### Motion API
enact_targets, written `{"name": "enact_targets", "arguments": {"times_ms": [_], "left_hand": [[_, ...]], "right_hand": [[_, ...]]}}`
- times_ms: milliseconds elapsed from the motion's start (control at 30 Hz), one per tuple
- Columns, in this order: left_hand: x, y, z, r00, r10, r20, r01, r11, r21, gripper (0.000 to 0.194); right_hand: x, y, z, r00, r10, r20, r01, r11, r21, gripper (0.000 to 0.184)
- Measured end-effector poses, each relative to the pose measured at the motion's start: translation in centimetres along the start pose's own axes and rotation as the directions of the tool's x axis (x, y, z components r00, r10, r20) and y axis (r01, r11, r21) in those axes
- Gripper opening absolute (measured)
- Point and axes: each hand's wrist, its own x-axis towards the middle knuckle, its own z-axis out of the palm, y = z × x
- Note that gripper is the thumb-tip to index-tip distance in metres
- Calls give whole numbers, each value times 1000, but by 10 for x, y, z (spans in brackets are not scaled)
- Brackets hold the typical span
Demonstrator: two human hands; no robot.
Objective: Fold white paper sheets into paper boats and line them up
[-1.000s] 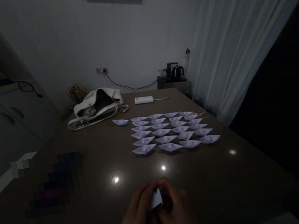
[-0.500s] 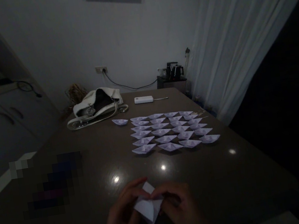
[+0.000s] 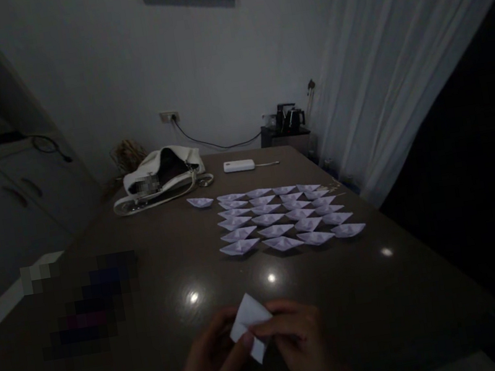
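Near the table's front, a small folded piece of white paper [image 3: 251, 312] is held between both hands, one corner pointing away from me. My left hand [image 3: 218, 353] grips its left side, the thumb lying on the lower face. From the right, my right hand [image 3: 297, 334] pinches the paper, with fingertips over its middle. Part of the sheet is hidden by the fingers. Beyond the hands, folded paper boats [image 3: 274, 231] stand in several rows. A lone paper boat [image 3: 200, 202] sits left of the back row.
A white handbag [image 3: 163, 173] lies at the table's back left. Right of it rests a white power strip or power bank [image 3: 239, 166] with a short cable. A black kettle [image 3: 294, 119] stands on a low cabinet behind. A blurred patch covers the table's left side.
The folded paper has been turned in my hands; a flat upper face and a small lower flap now show. My left thumb has come onto its front.
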Motion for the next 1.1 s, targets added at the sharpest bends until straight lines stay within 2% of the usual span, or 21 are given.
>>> {"name": "enact_targets", "arguments": {"times_ms": [133,233,267,367,500,600,700,767,933,1100], "left_hand": [[5,-1,-1,999,-41,29,41,999,10,36],[5,1,-6,999,-29,20,28,999,47,34],[5,1,-7,1000,-17,17,16,998,63,33],[6,1,-10,1000,15,-11,-14,994,109,32],[5,-6,-11,998,54,-40,-45,980,193,31],[3,-10,-10,984,170,-51,-151,953,264,33],[2,-8,-10,943,332,20,-314,869,383,26],[2,-5,-11,921,378,97,-378,803,461,22],[7,1,-15,926,334,174,-373,749,548,11],[10,-1,-18,916,313,250,-396,802,447,16]], "right_hand": [[-5,-4,-2,999,-44,17,45,998,-39,36],[-10,-4,-4,992,-85,-95,72,988,-135,32],[-10,-5,-4,990,-104,-91,90,986,-140,30],[-5,-9,-2,999,22,28,-19,997,-81,23],[4,-11,2,994,110,2,-110,994,-23,13],[3,-8,4,989,145,-1,-145,988,55,11],[0,-4,5,980,200,-5,-197,967,160,11],[0,0,6,974,228,-3,-224,956,187,10],[-1,5,9,972,236,-10,-232,960,156,8],[-1,2,9,986,162,-29,-162,986,-22,20]]}}
